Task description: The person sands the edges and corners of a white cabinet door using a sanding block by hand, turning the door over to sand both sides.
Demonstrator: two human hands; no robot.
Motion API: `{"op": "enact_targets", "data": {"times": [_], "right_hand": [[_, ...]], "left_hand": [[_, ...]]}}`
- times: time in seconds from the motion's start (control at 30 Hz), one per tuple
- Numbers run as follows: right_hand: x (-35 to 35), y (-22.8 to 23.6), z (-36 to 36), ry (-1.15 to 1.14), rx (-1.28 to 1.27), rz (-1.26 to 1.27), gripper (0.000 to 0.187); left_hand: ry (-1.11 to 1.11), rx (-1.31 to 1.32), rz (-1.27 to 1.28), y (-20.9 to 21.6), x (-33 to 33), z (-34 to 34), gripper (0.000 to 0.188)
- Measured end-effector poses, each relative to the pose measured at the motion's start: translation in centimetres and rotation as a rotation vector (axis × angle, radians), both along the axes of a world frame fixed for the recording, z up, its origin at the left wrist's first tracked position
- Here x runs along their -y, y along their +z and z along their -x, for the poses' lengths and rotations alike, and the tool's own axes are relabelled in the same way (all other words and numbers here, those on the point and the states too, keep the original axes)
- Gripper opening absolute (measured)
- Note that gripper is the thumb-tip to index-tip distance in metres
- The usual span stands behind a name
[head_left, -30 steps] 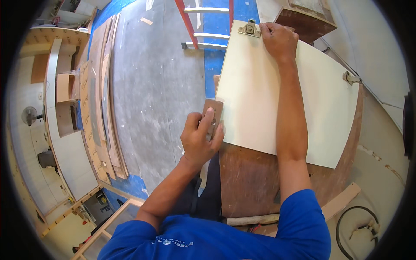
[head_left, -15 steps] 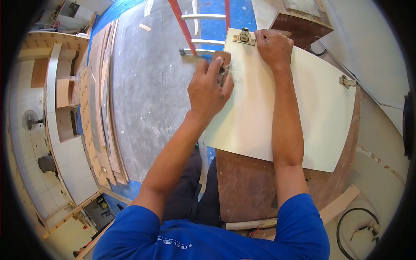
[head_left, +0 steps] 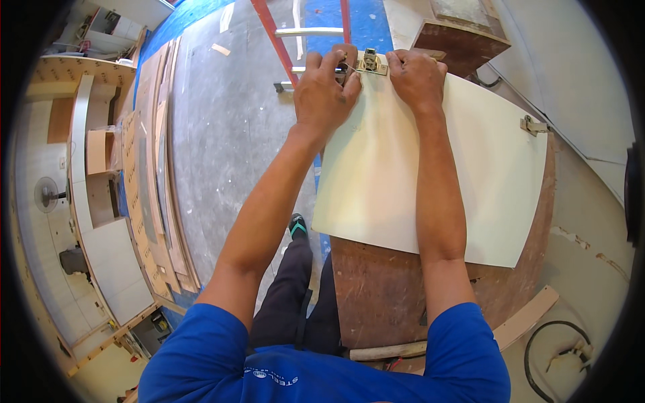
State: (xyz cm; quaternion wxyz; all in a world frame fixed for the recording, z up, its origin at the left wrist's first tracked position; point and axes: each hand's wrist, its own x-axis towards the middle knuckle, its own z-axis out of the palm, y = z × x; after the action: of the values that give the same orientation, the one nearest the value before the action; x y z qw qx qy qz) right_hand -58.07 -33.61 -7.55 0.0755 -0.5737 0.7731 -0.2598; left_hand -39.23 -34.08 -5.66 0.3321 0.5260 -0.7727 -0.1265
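A pale cream panel (head_left: 376, 174) lies flat, its left edge facing the open floor. At that edge's far end my left hand (head_left: 327, 91) is closed around a small brown hand plane (head_left: 347, 51), partly hidden by the fingers. A thin, pale shaving curls beside it. My right hand (head_left: 418, 80) grips the panel's far edge, fingers curled over it, just right of a metal cabinet hinge (head_left: 371, 62). Another cabinet hinge (head_left: 534, 125) is fitted near the panel's right end. My right forearm lies across the panel.
Beneath the panel is a worn brown wooden worktop (head_left: 376, 289). A red ladder (head_left: 269, 30) with metal rungs stands beyond my left hand. Long boards (head_left: 151, 168) lie along the left side. A brown wooden box (head_left: 460, 43) sits at the far right, and a black hose (head_left: 531, 349) at lower right.
My left hand has slid the hand plane away from me along the panel's left edge, up beside the hinge. My right hand keeps its grip on the far edge.
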Motion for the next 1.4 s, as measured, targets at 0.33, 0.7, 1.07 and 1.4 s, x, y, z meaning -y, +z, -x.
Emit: {"op": "enact_targets", "data": {"times": [0.33, 0.7, 1.07, 1.4], "right_hand": [[-0.1, 0.1, 0.0, -0.006, -0.007, -0.015, 0.036], [0.2, -0.6, -0.2, -0.014, -0.039, 0.063, 0.035], [0.2, -0.7, 0.0, -0.017, -0.160, 0.237, 0.030], [0.2, -0.7, -0.3, 0.026, -0.142, 0.248, 0.032]], "left_hand": [[-0.059, -0.028, -0.013, 0.0, 2.7, 0.6, 0.043], [0.135, -0.474, -0.198, 0.7, 11.5, 0.3, 0.053], [-0.036, -0.089, -0.325, 2.6, -19.8, -16.4, 0.066], [-0.073, -0.021, -0.212, 2.8, -25.2, -14.8, 0.057]]}}
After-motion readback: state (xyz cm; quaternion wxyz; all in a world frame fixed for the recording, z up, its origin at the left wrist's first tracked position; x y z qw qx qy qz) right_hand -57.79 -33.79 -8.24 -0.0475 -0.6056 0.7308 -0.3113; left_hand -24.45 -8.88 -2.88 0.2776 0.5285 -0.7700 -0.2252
